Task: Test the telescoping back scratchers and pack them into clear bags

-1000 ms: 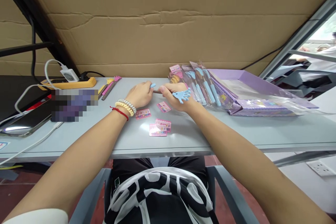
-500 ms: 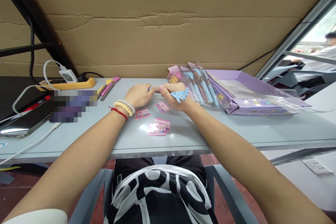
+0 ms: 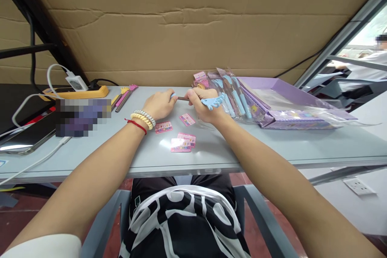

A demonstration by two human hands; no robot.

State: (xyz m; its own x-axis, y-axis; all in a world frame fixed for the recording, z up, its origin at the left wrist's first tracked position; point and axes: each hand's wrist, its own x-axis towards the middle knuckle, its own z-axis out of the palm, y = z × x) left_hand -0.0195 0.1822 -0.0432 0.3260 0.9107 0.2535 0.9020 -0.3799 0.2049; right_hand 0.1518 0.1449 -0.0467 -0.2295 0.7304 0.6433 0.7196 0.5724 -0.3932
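Note:
Both of my hands are closed on one pen-like stick with a light blue hand-shaped top (image 3: 213, 102). My right hand (image 3: 201, 107) is wrapped round the stick just below that top, which juts out to the right. My left hand (image 3: 160, 105) pinches the light blue other end. A short length of the brown shaft shows between the two hands. Under them on the desk lie several small pink printed cards (image 3: 180, 145), two of them overlapping.
Several wrapped blue hand-topped sticks (image 3: 234, 92) lie right of my hands, beside a purple open box (image 3: 296, 125). Unwrapped yellow and pink ones (image 3: 127, 96) lie at left. Further left are a yellow power strip (image 3: 99, 92), cables and a phone (image 3: 27, 139). Cardboard (image 3: 181, 44) backs the desk.
My hands have moved slightly apart, baring more of the brown shaft between them. The blue hand-shaped top has shifted a little to the right. The view has tilted slightly.

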